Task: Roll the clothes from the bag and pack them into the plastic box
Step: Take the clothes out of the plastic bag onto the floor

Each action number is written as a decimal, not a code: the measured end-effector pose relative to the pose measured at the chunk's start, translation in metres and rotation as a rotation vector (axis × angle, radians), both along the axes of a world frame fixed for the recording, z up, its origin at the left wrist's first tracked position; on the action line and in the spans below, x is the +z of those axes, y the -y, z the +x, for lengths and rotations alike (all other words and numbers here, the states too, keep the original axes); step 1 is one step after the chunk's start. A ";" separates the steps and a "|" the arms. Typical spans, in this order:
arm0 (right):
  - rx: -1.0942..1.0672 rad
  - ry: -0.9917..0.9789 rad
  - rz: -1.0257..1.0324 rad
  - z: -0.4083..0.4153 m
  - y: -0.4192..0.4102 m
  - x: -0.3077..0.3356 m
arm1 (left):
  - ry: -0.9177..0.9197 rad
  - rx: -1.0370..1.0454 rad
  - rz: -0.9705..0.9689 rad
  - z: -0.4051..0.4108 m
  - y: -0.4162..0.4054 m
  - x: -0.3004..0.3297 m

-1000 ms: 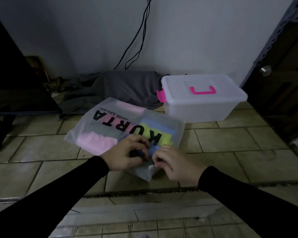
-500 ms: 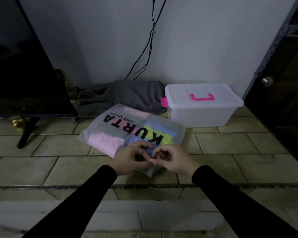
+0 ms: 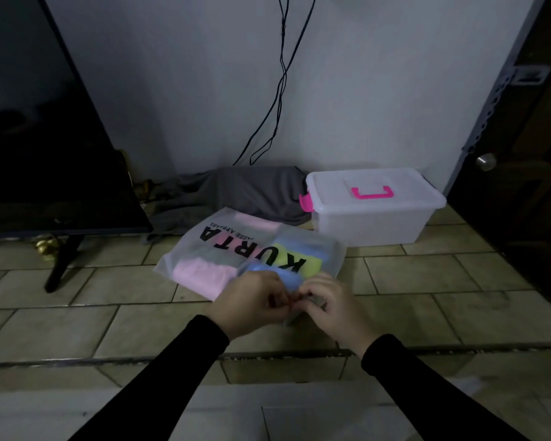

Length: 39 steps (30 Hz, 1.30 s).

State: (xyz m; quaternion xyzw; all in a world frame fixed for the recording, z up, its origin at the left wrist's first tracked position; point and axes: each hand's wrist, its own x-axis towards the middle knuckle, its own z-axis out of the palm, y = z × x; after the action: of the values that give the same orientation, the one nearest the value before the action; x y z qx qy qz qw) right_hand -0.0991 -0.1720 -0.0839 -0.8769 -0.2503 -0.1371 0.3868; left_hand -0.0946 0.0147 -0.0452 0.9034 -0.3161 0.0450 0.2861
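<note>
Both hands, left hand (image 3: 247,302) and right hand (image 3: 334,308), pinch bag (image 3: 236,249) near edge; box (image 3: 372,211) beyond.

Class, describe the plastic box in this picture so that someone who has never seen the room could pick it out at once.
Start at the pale wall at the back and follow it down to the tiled floor. The plastic box stands there, right of the heap of grey cloth and behind the printed bag. It alone is rigid and translucent white, its lid on, with a pink handle and pink latch.

Tiled floor (image 3: 427,275) carries bag (image 3: 223,249), plastic box (image 3: 372,224), seemingly grey cloth (image 3: 236,192).
</note>
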 end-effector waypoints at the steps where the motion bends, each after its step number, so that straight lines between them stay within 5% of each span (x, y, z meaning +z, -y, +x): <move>1: -0.014 0.061 -0.029 0.001 0.001 -0.002 | 0.035 -0.006 -0.004 -0.002 0.002 0.002; 10: -0.259 0.286 -0.070 0.020 0.036 -0.012 | 0.270 0.093 -0.042 -0.002 0.008 0.028; 23: -0.419 0.295 -0.492 0.065 0.076 -0.001 | 0.327 0.082 -0.201 -0.002 0.000 0.049; 34: -0.591 -0.011 -0.587 0.085 0.084 -0.009 | 0.248 0.084 -0.281 0.005 -0.006 0.051; 39: -0.641 -0.395 -0.153 0.071 0.058 0.004 | 0.052 0.126 -0.246 0.009 0.000 0.038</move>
State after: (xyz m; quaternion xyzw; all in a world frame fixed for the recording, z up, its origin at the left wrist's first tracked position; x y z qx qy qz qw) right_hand -0.0285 -0.2300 -0.0801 -0.9465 0.1063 -0.0605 0.2987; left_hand -0.0855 0.0142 -0.0073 0.8782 -0.2581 0.1246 0.3828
